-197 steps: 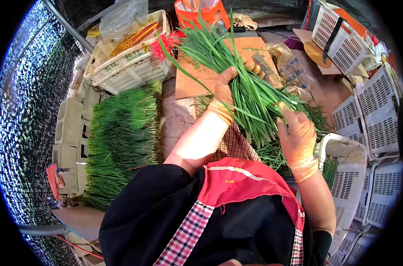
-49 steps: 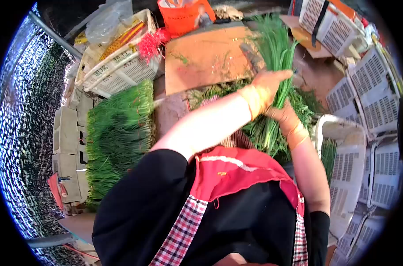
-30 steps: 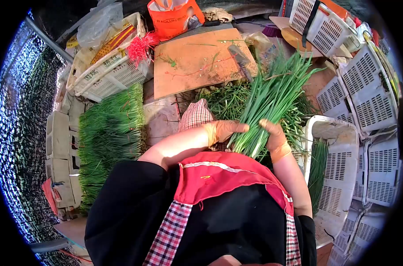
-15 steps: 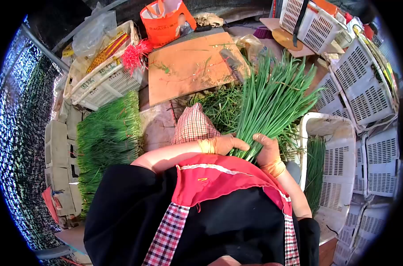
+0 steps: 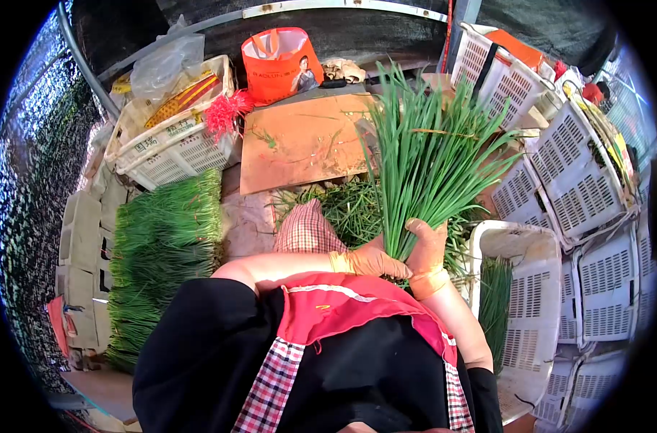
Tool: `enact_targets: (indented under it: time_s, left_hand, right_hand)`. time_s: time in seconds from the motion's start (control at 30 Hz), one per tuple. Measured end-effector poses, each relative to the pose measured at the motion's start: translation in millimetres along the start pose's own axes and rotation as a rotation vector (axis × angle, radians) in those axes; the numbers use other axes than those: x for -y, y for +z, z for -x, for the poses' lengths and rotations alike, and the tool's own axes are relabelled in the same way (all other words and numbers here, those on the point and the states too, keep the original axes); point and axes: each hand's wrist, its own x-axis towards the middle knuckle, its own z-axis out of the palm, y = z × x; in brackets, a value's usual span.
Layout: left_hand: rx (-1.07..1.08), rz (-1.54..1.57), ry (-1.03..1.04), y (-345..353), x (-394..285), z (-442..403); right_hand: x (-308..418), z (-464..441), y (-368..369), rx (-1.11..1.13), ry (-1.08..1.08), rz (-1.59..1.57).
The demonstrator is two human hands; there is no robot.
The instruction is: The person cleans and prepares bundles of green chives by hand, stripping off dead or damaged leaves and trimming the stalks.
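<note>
A large bunch of long green chives (image 5: 433, 155) fans upward and away from my body in the head view. My right hand (image 5: 426, 256), in an orange glove, is wrapped round the lower stems, thumb on top. My left hand (image 5: 375, 261), gloved alike, closes on the stem ends from the left, its fingertips next to the right hand. The fingers partly hide the cut ends. Just left of the bunch, a heap of loose green leaves (image 5: 350, 213) lies behind a checked cloth (image 5: 309, 229) that covers my knee.
Neatly stacked chives (image 5: 166, 245) stand at the left. A white crate (image 5: 527, 310) at the right holds more greens. An orange board (image 5: 303, 144) lies ahead, with an orange bag (image 5: 281, 68) behind it. Another white crate (image 5: 173, 155) stands far left; several crates (image 5: 574, 173) are piled far right.
The bunch has come up more upright, its tips spreading higher. My hands have drawn closer together at the stem ends. The camera view has tilted up a little.
</note>
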Motion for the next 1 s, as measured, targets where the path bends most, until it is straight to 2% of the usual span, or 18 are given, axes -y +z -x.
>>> enact_targets:
  time_s: [0.07, 0.13, 0.27, 0.3, 0.37, 0.4, 0.43, 0.47, 0.53, 0.57, 0.67, 0.7, 0.73, 0.77, 0.83, 0.87, 0.93, 1.0]
  left_hand:
    - [0.017, 0.059, -0.019, 3, 0, -2]
    - [-0.064, 0.054, 0.189, 11, -4, -4]
    - [-0.085, 0.151, -0.015, -2, -15, 4]
    - [-0.156, 0.235, 0.022, 3, -25, 8]
    - [-0.170, 0.057, 0.055, -8, -42, 18]
    - [-0.177, -0.010, 0.054, -14, -46, 21]
    - [-0.161, -0.074, 0.135, -25, -42, 20]
    - [-0.187, -0.106, 0.033, -25, -57, 27]
    - [-0.270, -0.147, 0.105, -30, -65, 36]
    - [-0.269, -0.268, 0.331, -38, -58, 30]
    - [-0.272, -0.461, 0.297, -55, -68, 43]
    - [-0.260, -0.336, -0.008, -71, -66, 51]
    - [-0.247, -0.312, -0.035, -76, -68, 55]
    - [-0.248, -0.705, 0.268, -88, -65, 55]
    - [-0.245, -1.301, 0.542, -114, -66, 59]
    - [-0.245, -1.505, 0.503, -126, -69, 66]
    - [-0.260, -1.224, 0.293, -132, -87, 90]
    - [-0.336, -1.330, 0.247, -139, -85, 104]
  right_hand:
    - [-1, -1, 0, 0.008, -0.022, 0.004]
    - [2, -3, 2, 0.045, -0.019, -0.001]
    - [5, -10, -1, 0.132, 0.086, 0.134]
    - [11, -12, 3, 0.139, 0.042, 0.250]
    - [28, -17, 4, 0.072, -0.061, 0.349]
    - [41, -28, -9, -0.085, -0.272, 0.687]
    - [68, -41, -6, 0.125, -0.434, 0.592]
    - [88, -39, 8, 0.000, -0.478, 0.529]
    - [108, -46, 19, -0.091, -1.020, 0.884]
    - [116, -44, 32, 0.001, -0.855, 0.885]
    - [111, -60, 49, 0.175, -0.737, 1.432]
    - [93, -70, 36, 0.138, -0.568, 1.585]
    - [82, -80, 25, 0.309, -0.057, 1.183]
    - [74, -86, 12, 0.368, -0.083, 1.178]
    - [70, -99, -16, 0.361, -0.102, 1.005]
    - [80, -104, -29, 0.284, -0.091, 0.844]
    - [94, -108, -60, 0.222, -0.273, 1.202]
    - [94, -109, -102, 0.174, -0.322, 1.617]
